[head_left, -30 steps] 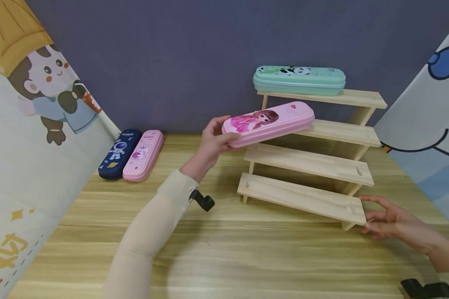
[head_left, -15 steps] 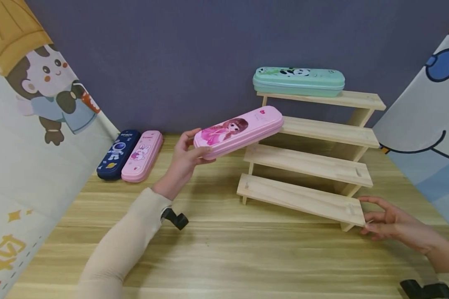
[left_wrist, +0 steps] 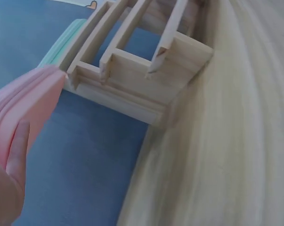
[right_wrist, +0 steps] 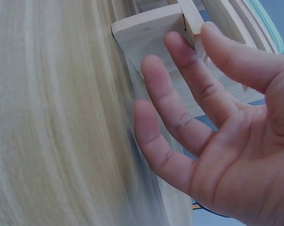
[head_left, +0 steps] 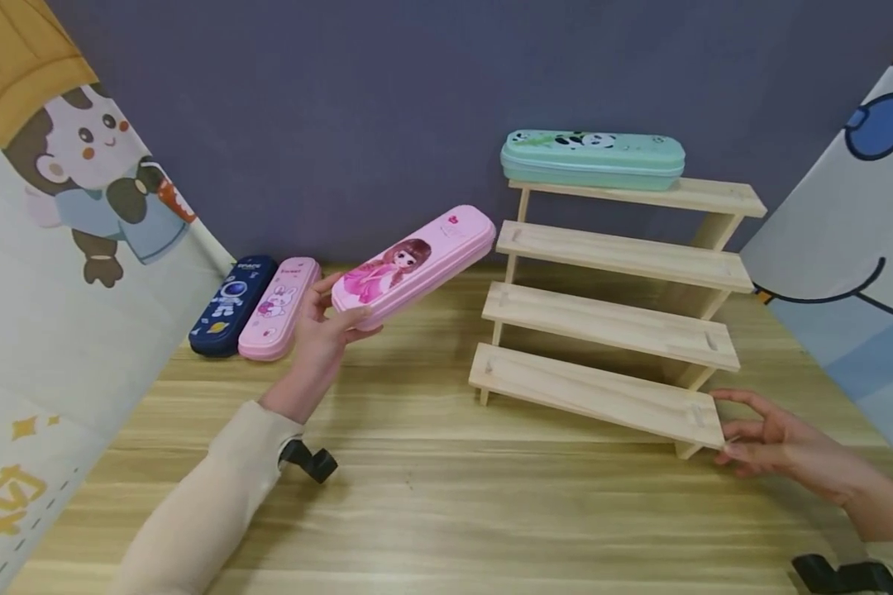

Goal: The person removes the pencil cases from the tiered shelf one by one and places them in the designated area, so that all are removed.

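Note:
My left hand [head_left: 326, 326] grips the lower left end of a pink pencil case [head_left: 414, 266] with a doll-like girl on its lid. The case is raised and tilted, its far end pointing up and right. In the left wrist view, one finger lies along the pencil case [left_wrist: 36, 110]. My right hand [head_left: 777, 442] holds the right end of the lowest board of a four-step wooden display stand [head_left: 595, 392], thumb and index finger at the board's corners. In the right wrist view the other fingers of the right hand [right_wrist: 217, 127] extend beside the stand's side leg [right_wrist: 151, 35].
A mint panda pencil case [head_left: 591, 161] sits on the top step. Dark blue astronaut [head_left: 231, 306] and pink rabbit [head_left: 279, 310] pencil cases lie side by side on the wood-grain table [head_left: 432, 512], at the left. A dark wall [head_left: 342, 124] stands behind, with printed panels at both sides.
My left hand has carried the pink girl pencil case leftward, away from the stand, tilting it more steeply. The right hand stays at the lowest board.

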Available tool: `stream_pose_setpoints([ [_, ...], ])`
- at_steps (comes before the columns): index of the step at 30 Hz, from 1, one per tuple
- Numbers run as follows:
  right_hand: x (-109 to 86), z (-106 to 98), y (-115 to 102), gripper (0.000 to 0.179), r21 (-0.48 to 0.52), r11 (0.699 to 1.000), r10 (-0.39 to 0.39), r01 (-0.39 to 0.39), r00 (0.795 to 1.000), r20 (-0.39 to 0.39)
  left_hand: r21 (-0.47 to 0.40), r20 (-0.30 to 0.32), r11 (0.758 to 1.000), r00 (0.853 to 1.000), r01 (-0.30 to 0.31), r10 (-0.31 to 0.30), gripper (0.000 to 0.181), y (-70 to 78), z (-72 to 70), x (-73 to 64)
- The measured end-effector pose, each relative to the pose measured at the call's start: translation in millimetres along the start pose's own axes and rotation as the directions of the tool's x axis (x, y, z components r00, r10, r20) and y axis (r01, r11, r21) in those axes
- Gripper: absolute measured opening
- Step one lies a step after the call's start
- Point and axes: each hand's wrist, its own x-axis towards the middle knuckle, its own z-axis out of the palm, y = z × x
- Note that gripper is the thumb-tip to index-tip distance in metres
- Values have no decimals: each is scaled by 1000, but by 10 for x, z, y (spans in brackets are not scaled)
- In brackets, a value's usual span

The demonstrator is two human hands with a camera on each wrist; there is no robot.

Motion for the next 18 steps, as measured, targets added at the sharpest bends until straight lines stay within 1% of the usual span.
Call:
stream_pose_setpoints([
  [4,10,5,-4,70,-1,1000,7,-7,1000,3,-13,-100,1000,995,-19,17,53,-39,-95,-51],
  [7,6,5,-8,70,-15,1000,17,-17,1000,-13,3,-140,1000,990,-9,9,53,-79,-149,-80],
  [10,-7,7,-7,69,-33,999,21,-22,999,-34,20,-157,999,987,32,-28,51,-120,-208,-103],
  [15,-4,17,4,71,4,1000,-3,3,1000,2,24,-175,996,981,92,-86,53,-178,-310,-120],
  [18,20,12,-4,71,0,1000,-17,17,1000,6,14,-205,992,971,127,-122,58,-190,-358,-93],
])
